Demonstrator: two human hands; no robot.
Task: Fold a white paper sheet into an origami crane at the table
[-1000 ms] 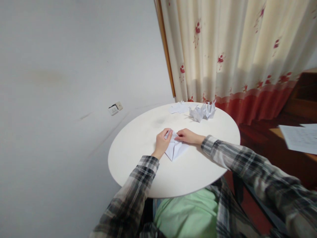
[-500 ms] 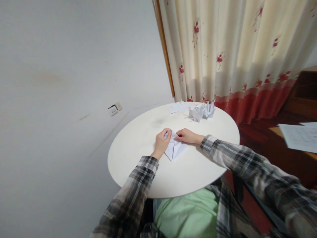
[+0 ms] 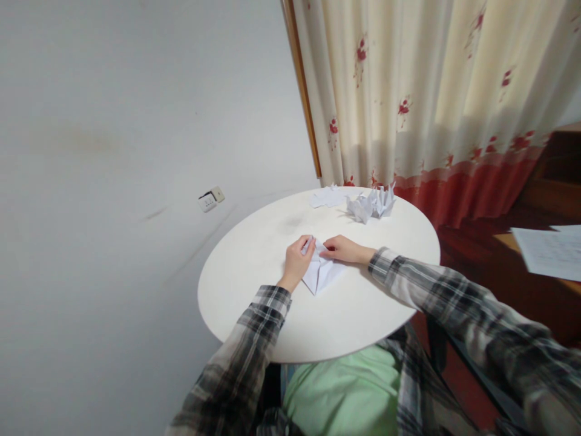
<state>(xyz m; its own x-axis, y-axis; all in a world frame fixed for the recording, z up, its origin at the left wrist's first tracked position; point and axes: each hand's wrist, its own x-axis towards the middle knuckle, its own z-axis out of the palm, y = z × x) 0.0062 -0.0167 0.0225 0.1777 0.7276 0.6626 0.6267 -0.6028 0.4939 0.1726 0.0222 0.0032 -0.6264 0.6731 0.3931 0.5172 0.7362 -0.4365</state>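
Note:
A partly folded sheet of white paper (image 3: 318, 275) lies on the round white table (image 3: 245, 284), one corner pointing toward me. My left hand (image 3: 298, 259) pinches its far left part between thumb and fingers. On the other side, my right hand (image 3: 345, 249) is closed on the paper's right edge, fingertips near the middle fold. Both hands rest low over the tabletop, and they cover parts of the sheet's sides.
Several folded paper cranes (image 3: 371, 204) stand at the table's far right. Beside them lie flat white papers (image 3: 327, 196). A wall (image 3: 113, 242) with a socket (image 3: 207, 201) is on the left; a curtain (image 3: 399, 72) hangs behind. Printed sheets (image 3: 547, 251) lie at right.

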